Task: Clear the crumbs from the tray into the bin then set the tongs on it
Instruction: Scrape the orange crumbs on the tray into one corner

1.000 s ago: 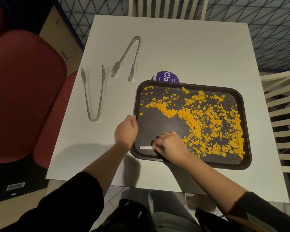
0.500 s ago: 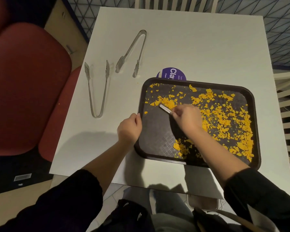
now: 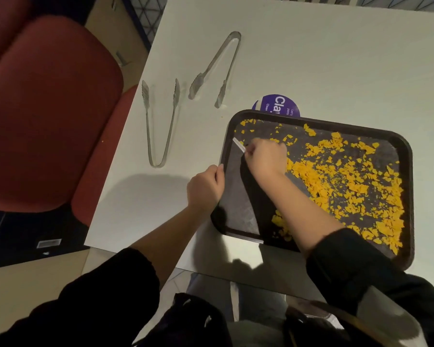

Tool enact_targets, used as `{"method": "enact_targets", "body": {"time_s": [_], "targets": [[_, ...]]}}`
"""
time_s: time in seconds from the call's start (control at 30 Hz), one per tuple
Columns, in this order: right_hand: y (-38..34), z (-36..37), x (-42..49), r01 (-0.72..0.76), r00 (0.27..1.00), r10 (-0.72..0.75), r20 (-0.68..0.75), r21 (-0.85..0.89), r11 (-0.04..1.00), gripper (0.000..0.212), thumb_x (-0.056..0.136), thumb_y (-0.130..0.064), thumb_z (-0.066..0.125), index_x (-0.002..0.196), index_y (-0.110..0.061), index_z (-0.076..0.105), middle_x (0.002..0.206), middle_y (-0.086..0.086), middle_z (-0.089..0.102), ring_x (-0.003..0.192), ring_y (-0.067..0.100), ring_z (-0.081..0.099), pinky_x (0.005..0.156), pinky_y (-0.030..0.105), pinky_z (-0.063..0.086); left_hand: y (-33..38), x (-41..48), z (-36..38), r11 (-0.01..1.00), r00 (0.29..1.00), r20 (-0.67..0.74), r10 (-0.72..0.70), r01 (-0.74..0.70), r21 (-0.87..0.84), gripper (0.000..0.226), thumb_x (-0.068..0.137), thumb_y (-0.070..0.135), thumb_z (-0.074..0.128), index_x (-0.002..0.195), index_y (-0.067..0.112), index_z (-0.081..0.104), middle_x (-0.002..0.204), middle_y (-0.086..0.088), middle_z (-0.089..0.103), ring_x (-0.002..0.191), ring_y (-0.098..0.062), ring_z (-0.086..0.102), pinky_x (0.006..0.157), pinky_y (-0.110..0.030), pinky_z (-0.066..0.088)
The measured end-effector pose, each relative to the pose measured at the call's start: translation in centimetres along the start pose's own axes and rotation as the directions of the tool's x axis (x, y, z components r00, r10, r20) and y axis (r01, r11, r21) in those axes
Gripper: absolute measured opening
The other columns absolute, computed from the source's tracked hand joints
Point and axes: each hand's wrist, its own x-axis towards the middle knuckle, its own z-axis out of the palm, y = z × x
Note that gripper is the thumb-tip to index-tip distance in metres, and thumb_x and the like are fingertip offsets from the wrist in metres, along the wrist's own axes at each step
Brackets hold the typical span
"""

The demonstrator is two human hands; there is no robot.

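**Crumbs cover a dark tray as two hands work at its near-left corner**

A dark rectangular tray [image 3: 401, 156] sits on the right half of a white counter [image 3: 323, 66], its surface strewn with orange crumbs [image 3: 346, 181] that lie thickest across the middle and right side, while a strip along the left edge is largely bare. The left hand [image 3: 206, 189] is curled closed against the tray's left rim, thumb lying on the edge, gripping it. The right hand [image 3: 266, 159] rests inside the tray near its far-left corner, fingers pinched shut on a thin white strip [image 3: 238, 145] whose free end points towards that corner; what the strip is cannot be told. Both forearms are bare below black sleeves [image 3: 348, 266].

Two pairs of metal tongs lie on the counter, off the tray and to its left. The nearer tongs [image 3: 158, 126] lie with the hinge end towards the person and the two toothed tips pointing away, spread apart. The farther tongs [image 3: 218, 68] lie angled the other way, hinge end away, tips close to the tray's far-left corner but not touching it. A round purple sticker [image 3: 276, 106] with white lettering shows partly from beneath the tray's far rim. A red upholstered seat [image 3: 48, 116] stands beside the counter on the left
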Motion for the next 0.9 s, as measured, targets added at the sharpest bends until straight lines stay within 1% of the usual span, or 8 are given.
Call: {"method": "enact_targets", "body": {"time_s": [0.13,0.23,0.3,0.37,0.47,0.63,0.73,0.9], "targets": [[1.4,-0.1,1.3,-0.115,0.993,0.115,-0.023,-0.022,0.993,0.018,0.091,-0.024,0.052,0.098,-0.015,0.067,0.093,0.009,0.07,0.091,0.03,0.062,0.086,0.037,0.038,0.0,-0.1,-0.1,1.0,1.0,0.012,0.015,-0.015,-0.004,0.041,0.096,0.032,0.043,0.068,0.006,0.06,0.051,-0.007,0.056,0.043,-0.018,0.049,0.044,-0.024,0.041],[3.7,-0.8,1.2,-0.24,0.97,0.241,-0.042,0.017,0.971,0.019,0.09,-0.027,0.054,0.099,-0.016,0.067,0.093,0.008,0.071,0.091,0.03,0.063,0.089,0.038,0.036,-0.3,-0.2,-0.1,1.0,0.999,0.028,0.027,-0.027,-0.007,0.044,0.096,0.032,0.042,0.065,0.005,0.058,0.049,-0.008,0.054,0.042,-0.023,0.05,0.043,-0.033,0.047],[5.1,-1.4,0.6,-0.292,0.954,0.296,-0.051,0.071,0.954,0.018,0.09,-0.029,0.055,0.096,-0.018,0.068,0.091,0.008,0.071,0.09,0.029,0.063,0.091,0.038,0.035,-0.2,-0.2,-0.3,1.0,0.998,0.068,0.009,-0.008,-0.023,0.046,0.096,0.033,0.041,0.066,0.004,0.059,0.051,-0.009,0.056,0.045,-0.023,0.053,0.048,-0.037,0.051],[5.5,-1.6,-0.4,-0.265,0.96,0.273,-0.068,0.113,0.958,0.017,0.09,-0.03,0.055,0.091,-0.019,0.067,0.087,0.006,0.071,0.085,0.028,0.063,0.09,0.037,0.034,0.4,0.5,-0.7,0.998,0.987,0.149,-0.068,0.068,0.003,0.049,0.099,0.037,0.038,0.071,0.004,0.061,0.059,-0.01,0.061,0.056,-0.025,0.06,0.06,-0.039,0.054],[3.7,-1.1,-2.0,-0.151,0.986,0.159,-0.041,0.153,0.977,0.015,0.089,-0.029,0.055,0.086,-0.019,0.066,0.084,0.004,0.071,0.082,0.026,0.063,0.091,0.036,0.034,1.7,2.4,-1.1,0.977,0.953,0.245,-0.178,0.14,0.162,0.052,0.101,0.044,0.027,0.084,0.007,0.06,0.074,-0.007,0.064,0.073,-0.023,0.063,0.073,-0.034,0.054],[0.1,0.7,-1.6,-0.023,1.0,0.023,-0.002,0.111,0.994,0.013,0.087,-0.026,0.055,0.092,-0.02,0.066,0.091,0.005,0.071,0.089,0.027,0.064,0.085,0.035,0.035,3.2,5.0,-0.7,0.96,0.96,0.225,-0.169,0.108,0.26,0.045,0.1,0.045,0.023,0.098,0.013,0.054,0.083,-0.006,0.065,0.08,-0.026,0.066,0.071,-0.033,0.052],[-0.5,0.8,0.2,0.012,1.0,-0.01,-0.017,0.113,0.994,0.017,0.089,-0.024,0.053,0.102,-0.017,0.063,0.095,0.006,0.07,0.091,0.028,0.064,0.085,0.035,0.038,3.5,5.1,-0.1,0.941,0.968,0.226,-0.106,0.024,0.339,0.042,0.102,0.038,0.022,0.106,0.012,0.056,0.088,-0.007,0.068,0.085,-0.026,0.067,0.065,-0.027,0.041],[-1.3,-0.1,2.8,0.033,0.999,-0.032,-0.015,0.1,0.994,0.019,0.09,-0.019,0.052,0.106,-0.012,0.059,0.101,0.01,0.069,0.094,0.03,0.063,0.086,0.035,0.041,2.5,4.4,0.1,0.931,0.977,0.201,-0.064,-0.014,0.364,0.04,0.102,0.035,0.025,0.104,0.011,0.057,0.083,-0.006,0.069,0.08,-0.025,0.068,0.061,-0.023,0.036]]}}
